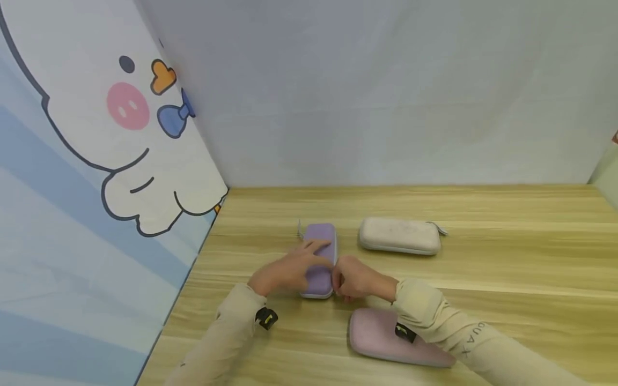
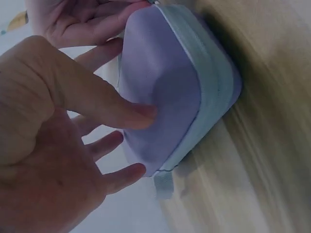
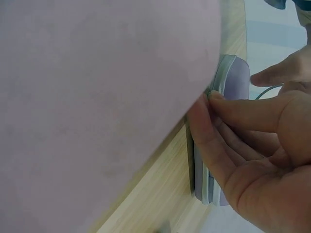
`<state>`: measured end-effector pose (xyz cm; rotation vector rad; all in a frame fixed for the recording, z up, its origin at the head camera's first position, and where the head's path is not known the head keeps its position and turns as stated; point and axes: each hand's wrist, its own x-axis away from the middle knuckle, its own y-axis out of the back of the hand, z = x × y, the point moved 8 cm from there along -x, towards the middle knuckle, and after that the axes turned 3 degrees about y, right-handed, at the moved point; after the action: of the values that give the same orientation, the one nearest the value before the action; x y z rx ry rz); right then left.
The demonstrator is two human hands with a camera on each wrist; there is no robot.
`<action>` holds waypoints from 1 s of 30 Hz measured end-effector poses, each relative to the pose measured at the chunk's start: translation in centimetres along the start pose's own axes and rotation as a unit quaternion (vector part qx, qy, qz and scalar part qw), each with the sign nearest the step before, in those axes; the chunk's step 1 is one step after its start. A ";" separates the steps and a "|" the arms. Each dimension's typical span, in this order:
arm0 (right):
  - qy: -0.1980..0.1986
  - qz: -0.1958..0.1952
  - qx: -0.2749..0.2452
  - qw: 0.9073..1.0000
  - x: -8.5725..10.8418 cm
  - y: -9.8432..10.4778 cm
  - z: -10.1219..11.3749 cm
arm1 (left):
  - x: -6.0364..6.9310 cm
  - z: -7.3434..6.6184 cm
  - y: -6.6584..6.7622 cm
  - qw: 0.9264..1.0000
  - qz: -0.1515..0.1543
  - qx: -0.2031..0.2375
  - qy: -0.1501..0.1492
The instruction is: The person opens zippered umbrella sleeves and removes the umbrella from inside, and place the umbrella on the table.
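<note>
**Purple zip case (image 1: 318, 280) pinched at its zip edge**

Far left: cartoon-print curtain (image 1: 72, 118). Left hand (image 1: 291, 269) loosely spread over the case; left wrist view shows thumb on lid, blurry from head. Case sits on wood-grain table (image 1: 521, 252). Right hand (image 1: 356, 277) pinches at zip band, pull hidden. Pink case (image 1: 374, 329) nearer, part-covered by right sleeve (image 1: 444, 316); it blocks much of right wrist view. Cream case (image 1: 399, 235) beyond.
</note>
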<state>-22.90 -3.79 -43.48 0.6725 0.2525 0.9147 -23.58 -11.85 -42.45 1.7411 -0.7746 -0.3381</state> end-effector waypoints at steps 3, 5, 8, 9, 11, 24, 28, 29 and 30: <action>0.008 -0.001 -0.001 1.000 0.0 -0.1 0.2 | -0.3 0.1 -0.4 0.999 0.030 -0.023 0.008; 0.013 -0.002 -0.001 1.000 0.0 -0.1 0.3 | -0.4 0.2 -0.5 0.999 0.033 -0.029 0.013; 0.021 -0.003 -0.002 1.000 0.1 -0.1 0.4 | -0.5 0.3 -0.5 0.999 0.029 -0.026 0.008; 0.022 -0.003 -0.002 1.000 0.2 -0.1 0.4 | -0.5 0.3 -0.6 0.999 0.028 -0.024 0.005; 0.022 -0.002 -0.008 1.000 0.3 -0.2 0.3 | -0.5 0.2 -0.6 0.999 0.024 -0.021 -0.005; 0.009 -0.002 -0.036 0.999 0.9 0.6 -1.1 | -1.0 1.1 -0.5 1.000 0.006 0.021 -0.006; 0.007 -0.004 -0.036 0.999 0.9 0.8 -1.6 | -1.3 1.3 -0.6 1.000 0.005 0.015 0.005; 0.007 -0.004 -0.037 0.999 0.9 0.9 -1.7 | -1.3 1.4 -0.7 1.000 0.003 0.010 0.005; 0.006 -0.004 -0.037 0.999 1.0 0.9 -1.8 | -1.4 1.4 -0.7 1.000 0.000 0.005 0.005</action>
<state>-23.76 -1.84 -44.24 0.5978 0.2309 0.9170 -25.25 -11.89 -43.77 1.7513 -0.7698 -0.3248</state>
